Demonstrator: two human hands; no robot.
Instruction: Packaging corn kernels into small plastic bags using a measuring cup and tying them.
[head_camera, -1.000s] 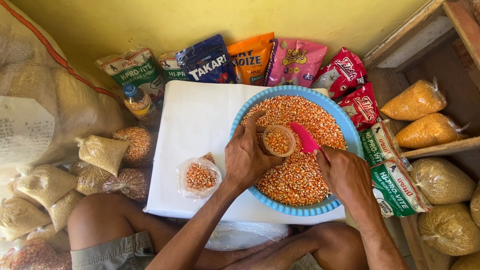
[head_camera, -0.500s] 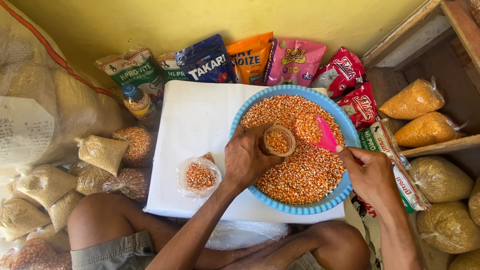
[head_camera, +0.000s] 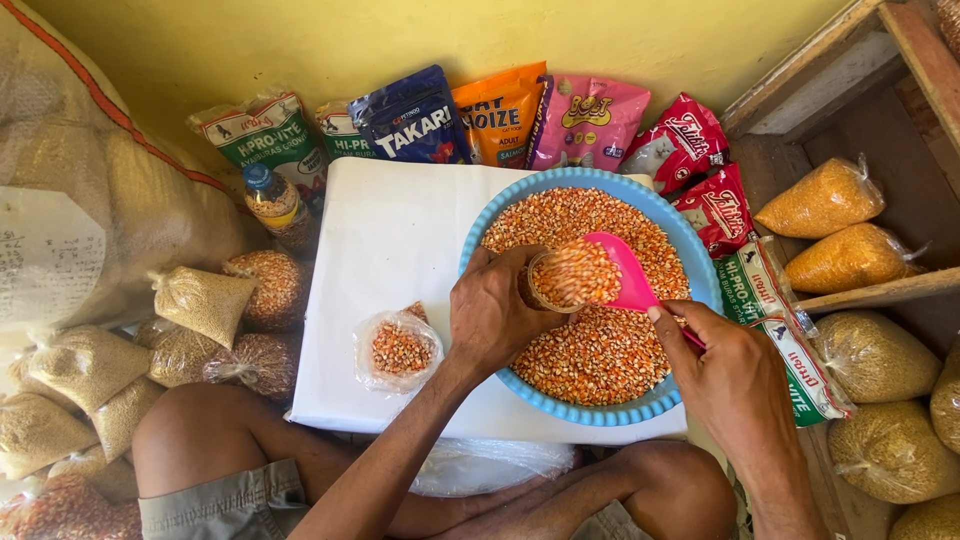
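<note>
A small clear plastic bag (head_camera: 572, 274), open at the top and nearly full of orange corn kernels, is held over the upper middle of a round blue basin (head_camera: 700, 262). The left hand (head_camera: 497, 312) is clenched around the bag's side, holding its mouth open. A pink scoop (head_camera: 630, 278) is tipped against the bag's right rim. The right hand (head_camera: 738, 378) has its grip closed on the scoop's handle, at the basin's right edge. The basin is heaped with loose corn kernels (head_camera: 600, 355) and sits on the right half of a white tabletop (head_camera: 390, 240). Near the tabletop's front left corner lies a filled, tied bag of corn (head_camera: 399, 348). Along the far edge stand colourful feed packets (head_camera: 500, 115) against a yellow wall. Left of the tabletop are tied bags of grain (head_camera: 205, 300) and a small bottle (head_camera: 272, 203). To the right, more yellow grain bags (head_camera: 825, 200) rest on a wooden shelf (head_camera: 880, 292).
</note>
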